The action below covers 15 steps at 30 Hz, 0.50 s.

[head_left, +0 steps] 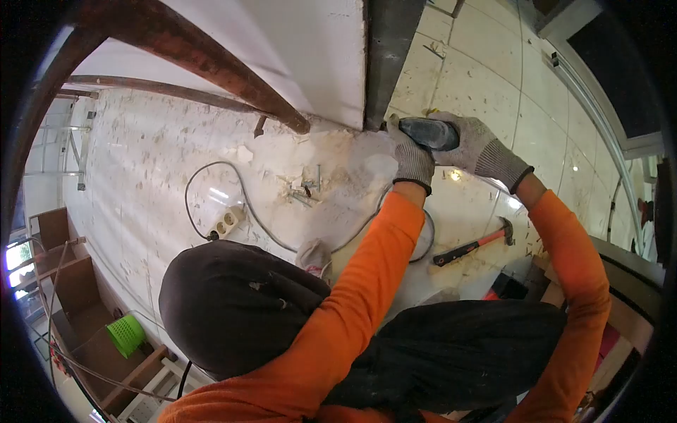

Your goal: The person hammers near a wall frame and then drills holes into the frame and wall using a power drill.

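Note:
Both of my hands wear grey knit gloves and are closed around a dark, rounded power tool, whose exact kind I cannot make out. My left hand wraps its near left side, while my right hand grips it from the right. The tool's front end is hidden by my gloves. It is held low, close to the foot of a dark metal post at the end of a white wall panel. A grey cable runs over the floor and passes under my left forearm.
A claw hammer lies near my knee. Left of me are a socket strip with a plug in it and several metal screws or anchors amid rubble. Rusty steel legs stand upper left. A green basket sits lower left.

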### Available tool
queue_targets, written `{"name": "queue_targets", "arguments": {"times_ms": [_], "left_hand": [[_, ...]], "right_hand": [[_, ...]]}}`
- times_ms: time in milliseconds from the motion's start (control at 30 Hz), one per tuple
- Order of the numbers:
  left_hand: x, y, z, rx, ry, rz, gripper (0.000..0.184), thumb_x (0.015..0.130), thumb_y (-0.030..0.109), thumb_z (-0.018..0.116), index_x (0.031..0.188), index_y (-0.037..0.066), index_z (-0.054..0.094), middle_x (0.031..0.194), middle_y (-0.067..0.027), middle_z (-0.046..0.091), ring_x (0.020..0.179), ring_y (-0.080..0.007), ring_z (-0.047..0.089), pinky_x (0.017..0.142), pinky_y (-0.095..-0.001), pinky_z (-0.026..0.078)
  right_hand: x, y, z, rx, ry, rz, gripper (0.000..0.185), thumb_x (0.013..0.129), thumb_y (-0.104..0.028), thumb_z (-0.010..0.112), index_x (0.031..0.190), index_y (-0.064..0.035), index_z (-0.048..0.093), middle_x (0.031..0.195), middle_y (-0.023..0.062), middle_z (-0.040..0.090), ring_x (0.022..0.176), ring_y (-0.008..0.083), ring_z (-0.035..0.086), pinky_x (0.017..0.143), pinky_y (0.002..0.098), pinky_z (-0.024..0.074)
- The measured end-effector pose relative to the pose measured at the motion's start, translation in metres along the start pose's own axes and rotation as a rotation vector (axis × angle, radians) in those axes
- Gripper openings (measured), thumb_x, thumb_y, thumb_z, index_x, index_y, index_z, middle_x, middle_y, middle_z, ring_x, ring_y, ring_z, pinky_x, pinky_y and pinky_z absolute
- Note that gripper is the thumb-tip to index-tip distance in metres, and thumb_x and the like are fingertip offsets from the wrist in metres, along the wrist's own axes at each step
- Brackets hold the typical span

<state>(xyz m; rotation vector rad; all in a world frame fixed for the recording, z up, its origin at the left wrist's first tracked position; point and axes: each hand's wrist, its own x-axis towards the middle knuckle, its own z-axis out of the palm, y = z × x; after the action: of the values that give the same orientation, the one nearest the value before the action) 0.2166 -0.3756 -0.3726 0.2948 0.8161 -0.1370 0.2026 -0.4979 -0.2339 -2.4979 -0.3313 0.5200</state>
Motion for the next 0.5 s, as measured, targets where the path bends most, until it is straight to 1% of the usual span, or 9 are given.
{"name": "queue_targets", "arguments": {"times_ms": [33,100,200,300,400,500], "left_hand": [[0.003,0.000,-0.005,-0.001,-0.020,-0.030,0.056,0.101,0.059,0.052,0.121,0.008,0.064,0.112,-0.0116,0.069,0.104,-0.0296,0.067,0.099,-0.0438,0.051],[0.008,0.005,-0.006,-0.007,-0.063,-0.084,0.052,0.101,0.058,0.052,0.115,0.009,0.064,0.107,-0.0109,0.069,0.102,-0.0291,0.067,0.098,-0.0442,0.052],[0.002,0.003,0.000,-0.087,-0.099,-0.038,0.050,0.101,0.057,0.053,0.108,0.009,0.063,0.102,-0.0098,0.069,0.098,-0.0284,0.067,0.093,-0.0442,0.054],[-0.003,0.009,-0.002,-0.039,-0.052,-0.069,0.047,0.102,0.056,0.053,0.103,0.010,0.063,0.098,-0.0086,0.068,0.094,-0.0279,0.067,0.088,-0.0435,0.056],[-0.009,0.013,-0.001,-0.057,-0.063,-0.072,0.047,0.104,0.053,0.056,0.114,0.007,0.058,0.104,-0.0112,0.065,0.097,-0.0276,0.066,0.094,-0.0416,0.054],[-0.009,0.012,0.003,-0.115,-0.080,-0.092,0.043,0.104,0.054,0.052,0.101,0.012,0.062,0.093,-0.0061,0.068,0.089,-0.0268,0.068,0.088,-0.0424,0.055]], "right_hand": [[0.001,-0.004,-0.002,-0.035,-0.022,-0.002,0.077,0.075,-0.038,0.088,0.141,-0.0076,0.060,0.120,0.0197,0.074,0.112,0.0348,0.072,0.102,0.0425,0.0545],[0.001,-0.009,-0.002,-0.002,-0.009,0.014,0.076,0.075,-0.038,0.088,0.140,-0.0080,0.061,0.120,0.0193,0.074,0.113,0.0349,0.071,0.102,0.0429,0.0544],[-0.004,-0.013,0.004,0.014,0.032,-0.010,0.074,0.075,-0.037,0.088,0.139,-0.0087,0.062,0.119,0.0199,0.074,0.113,0.0353,0.071,0.102,0.0433,0.0542],[-0.003,-0.014,0.005,-0.014,0.031,-0.017,0.073,0.075,-0.038,0.087,0.138,-0.0090,0.063,0.118,0.0207,0.074,0.113,0.0358,0.071,0.103,0.0436,0.0538],[-0.003,-0.016,0.004,-0.019,0.021,-0.010,0.073,0.075,-0.038,0.087,0.138,-0.0092,0.063,0.117,0.0215,0.074,0.113,0.0362,0.071,0.103,0.0439,0.0537],[-0.003,-0.017,0.004,-0.032,0.022,-0.002,0.073,0.075,-0.039,0.087,0.138,-0.0101,0.062,0.117,0.0218,0.074,0.113,0.0369,0.071,0.102,0.0443,0.0539]]}}
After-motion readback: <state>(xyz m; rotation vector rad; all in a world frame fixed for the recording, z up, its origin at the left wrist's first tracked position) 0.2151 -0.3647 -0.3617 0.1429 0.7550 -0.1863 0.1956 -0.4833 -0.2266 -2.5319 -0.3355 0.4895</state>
